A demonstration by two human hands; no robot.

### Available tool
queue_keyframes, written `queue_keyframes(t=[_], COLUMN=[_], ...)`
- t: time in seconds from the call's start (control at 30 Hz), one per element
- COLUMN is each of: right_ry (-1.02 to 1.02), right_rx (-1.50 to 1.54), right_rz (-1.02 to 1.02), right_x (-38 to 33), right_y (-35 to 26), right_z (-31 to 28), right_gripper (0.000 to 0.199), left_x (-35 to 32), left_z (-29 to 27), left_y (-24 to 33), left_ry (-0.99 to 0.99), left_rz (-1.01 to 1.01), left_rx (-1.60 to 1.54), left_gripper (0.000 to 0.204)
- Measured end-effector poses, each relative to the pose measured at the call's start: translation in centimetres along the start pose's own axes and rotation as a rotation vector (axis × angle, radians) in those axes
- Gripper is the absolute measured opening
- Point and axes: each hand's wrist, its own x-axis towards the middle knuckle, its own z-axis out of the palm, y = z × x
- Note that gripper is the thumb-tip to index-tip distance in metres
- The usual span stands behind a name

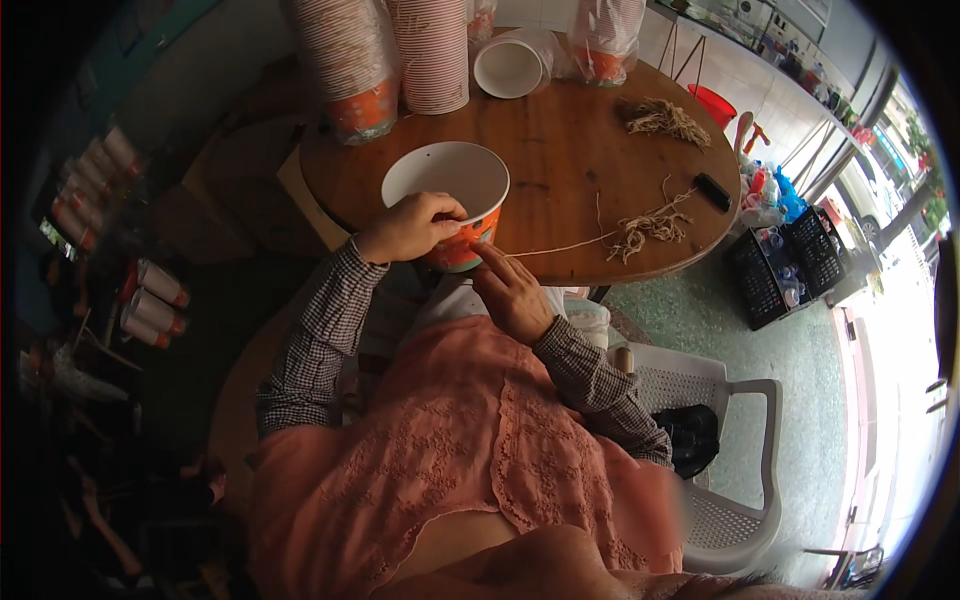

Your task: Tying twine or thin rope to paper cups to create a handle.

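A paper bucket (460,240), white inside and printed orange-red outside, stands tilted at the near edge of the round wooden table (560,190). My left hand (415,226) is closed over its near rim, thumb and fingers on the printed wall. My right hand (512,298) is against the bucket's lower right side, fingertips pressed together. A thin string (560,247) runs from those fingertips across the table to a loose tangle of string (648,232). The fingertips' exact grip on the string is partly hidden.
Tall stacks of nested paper buckets (432,55), some wrapped in plastic, stand at the back. A bucket on its side (510,68) lies beside them. Also on the table are a string bundle (665,120) and a small black object (713,193). A white plastic chair (770,450) stands at the right.
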Motion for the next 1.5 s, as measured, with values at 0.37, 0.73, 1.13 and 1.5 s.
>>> queue_keyframes(t=[0.37,0.73,1.13,1.5], right_ry=[-0.029,0.014,0.040,0.050], right_rx=[-0.203,-0.222,-0.243,-0.273], right_rz=[-0.079,-0.133,-0.133,-0.133], right_x=[2.0,2.6,3.2,3.5], right_y=[0.1,0.0,-0.2,0.2], right_z=[-1.7,-1.6,-1.7,-1.5], right_gripper=[0.017,0.023,0.022,0.023], left_x=[0.8,1.0,1.0,1.0], left_z=[-0.8,-0.9,-0.9,-0.9], left_y=[0.4,-0.4,-0.7,-1.0], left_ry=[-0.183,-0.170,-0.171,-0.160], left_rz=[-0.031,-0.036,-0.018,0.015], left_rx=[-0.044,-0.095,-0.099,-0.092], left_gripper=[0.019,0.019,0.020,0.020])
